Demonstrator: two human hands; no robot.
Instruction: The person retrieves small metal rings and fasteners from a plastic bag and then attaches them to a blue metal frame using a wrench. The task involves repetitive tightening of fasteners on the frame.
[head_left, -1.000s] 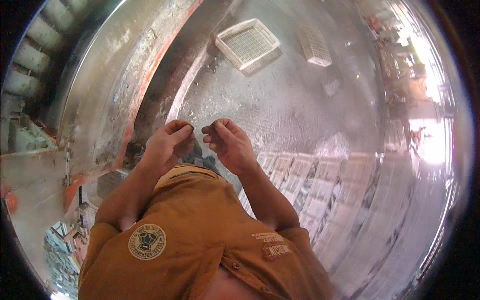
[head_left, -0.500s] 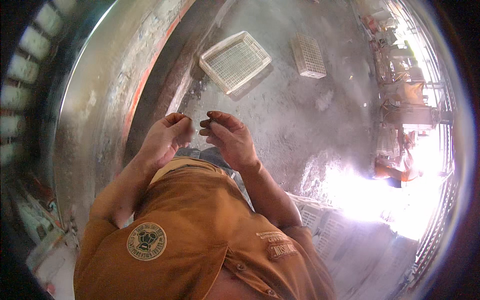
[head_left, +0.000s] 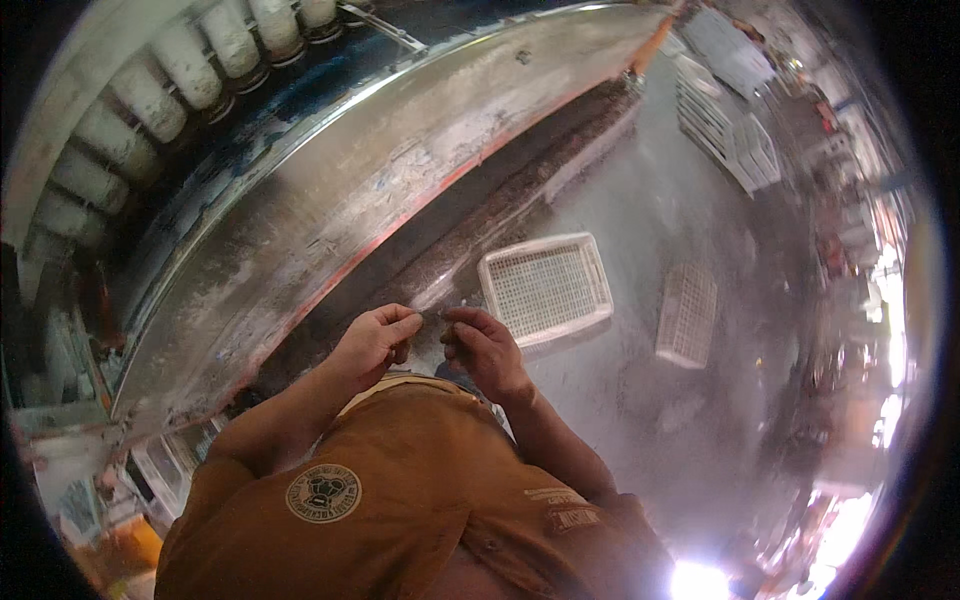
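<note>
My left hand (head_left: 378,343) and my right hand (head_left: 487,352) are held up in front of my waist, their fingertips a short gap apart. Thumb and forefinger of the left hand are pinched together. On the right hand, the fingers curl in toward the thumb. Anything between the fingertips is too small to make out. Just beyond the right hand, a shallow white plastic crate (head_left: 540,243) with a grid bottom lies on the floor.
A long metal surface (head_left: 300,200) with a red edge curves along my left, with a row of whitish cylinders (head_left: 180,75) beyond it. On the grey floor (head_left: 625,400) are another pale crate (head_left: 688,315) and stacked white crates (head_left: 730,130). Cluttered goods line the right.
My view has turned left, bringing more of the metal surface into sight and moving the crates lower and to the right. The right fingers are more curled; both hands remain close together.
</note>
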